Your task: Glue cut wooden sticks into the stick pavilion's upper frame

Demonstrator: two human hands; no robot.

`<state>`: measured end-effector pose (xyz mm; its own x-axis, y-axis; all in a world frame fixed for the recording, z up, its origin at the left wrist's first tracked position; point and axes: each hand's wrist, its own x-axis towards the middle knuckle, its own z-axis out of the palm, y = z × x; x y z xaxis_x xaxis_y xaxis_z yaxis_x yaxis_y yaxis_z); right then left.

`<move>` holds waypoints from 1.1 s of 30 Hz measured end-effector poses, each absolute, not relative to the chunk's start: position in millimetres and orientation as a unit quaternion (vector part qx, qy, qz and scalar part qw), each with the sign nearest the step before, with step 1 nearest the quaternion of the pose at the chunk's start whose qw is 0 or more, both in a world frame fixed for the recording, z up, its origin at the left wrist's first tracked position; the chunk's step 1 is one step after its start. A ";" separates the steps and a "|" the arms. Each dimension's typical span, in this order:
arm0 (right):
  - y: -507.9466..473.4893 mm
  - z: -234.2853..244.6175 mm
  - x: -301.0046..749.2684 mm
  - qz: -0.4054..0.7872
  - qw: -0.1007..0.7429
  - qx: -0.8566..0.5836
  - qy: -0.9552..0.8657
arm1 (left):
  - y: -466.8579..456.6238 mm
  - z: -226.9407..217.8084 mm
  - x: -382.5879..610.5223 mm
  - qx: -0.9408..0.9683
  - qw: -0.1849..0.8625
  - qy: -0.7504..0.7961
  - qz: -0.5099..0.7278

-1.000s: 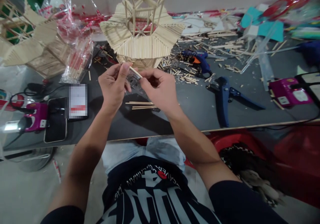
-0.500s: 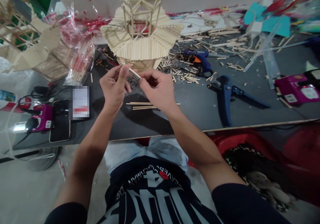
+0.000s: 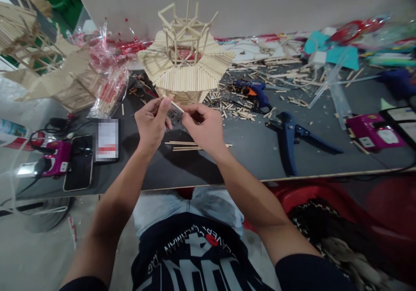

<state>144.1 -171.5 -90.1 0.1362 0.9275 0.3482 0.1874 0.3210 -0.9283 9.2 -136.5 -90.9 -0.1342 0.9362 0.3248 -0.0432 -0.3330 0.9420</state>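
My left hand and my right hand are close together over the table, both closed on one short pale wooden stick. The left thumb and fingers pinch its left end, and the right fingertips grip its right end. Just beyond my hands stands a tiered model built from wooden sticks, with an open frame on top and flared slatted panels. Several loose sticks lie on the table below my hands, partly hidden by the right wrist.
To the right are a blue cutter, a blue glue gun and scattered stick offcuts. Two phones and a purple power socket lie left, near bagged sticks. Another stick model stands far left.
The view has tilted, so the table and its things sit lower in the picture. Both hands keep their hold on the stick, with hardly any movement relative to the table.
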 end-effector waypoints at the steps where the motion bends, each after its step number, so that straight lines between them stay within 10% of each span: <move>1: -171.1 -90.4 143.9 0.323 0.577 -0.484 -0.573 | -136.4 -90.8 9.2 0.528 0.393 0.423 0.623; 15: -169.7 -91.6 146.9 0.296 0.547 -0.518 -0.587 | -135.4 -95.9 9.7 0.532 0.400 0.424 0.614; 22: -157.6 -97.4 166.5 0.088 0.514 -0.528 -0.671 | -124.6 -109.9 -4.1 0.602 0.390 0.467 0.518; 33: -136.2 -120.7 177.1 0.099 0.386 -0.470 -0.788 | -140.6 -94.8 -16.7 0.857 -0.111 0.448 0.227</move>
<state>177.1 -136.2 -120.7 -0.2614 0.8166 0.5147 0.6640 0.5391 -0.5181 -16.7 -140.6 -94.8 0.4948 0.7183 0.4891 0.8190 -0.5736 0.0137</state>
